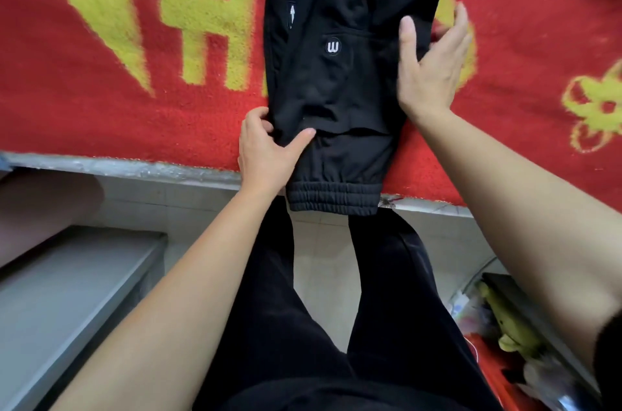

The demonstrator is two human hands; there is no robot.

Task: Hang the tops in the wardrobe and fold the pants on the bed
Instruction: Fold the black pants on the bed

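Observation:
Black pants (336, 80) lie lengthwise on the red and yellow bed cover (101, 90), with a round white logo and a zipped pocket showing. Their elastic cuff (333, 200) hangs over the bed's near edge. My left hand (266, 149) pinches the fabric at the left side of the lower fold, thumb on top. My right hand (432, 63) holds the right edge of the pants, its thumb on top of the cloth and its fingers at the side, partly under it.
The bed's pale edge (134, 169) runs across the view above a tiled floor. A grey bench or shelf (74, 292) stands at the lower left. Clutter with a yellow-green toy (511, 336) and red bags lies at the lower right. My black-clad legs stand against the bed.

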